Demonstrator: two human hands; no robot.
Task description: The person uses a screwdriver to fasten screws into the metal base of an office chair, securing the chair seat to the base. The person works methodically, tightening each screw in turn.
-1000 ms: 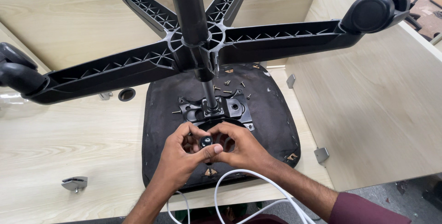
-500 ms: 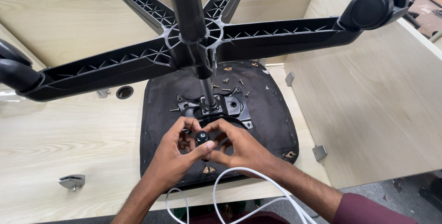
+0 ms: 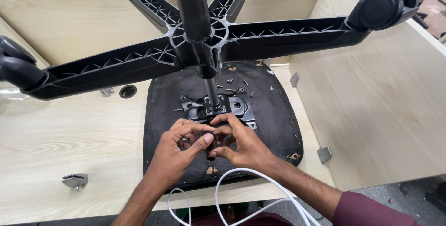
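Hands (image 3: 211, 144) together, pinching small black knob (image 3: 210, 139) | drawn nearer since earlier | over upturned chair seat (image 3: 274, 110) | fitting continues

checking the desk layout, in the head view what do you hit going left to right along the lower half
metal bracket → left hand → small black part pinched between both hands → right hand → second metal bracket
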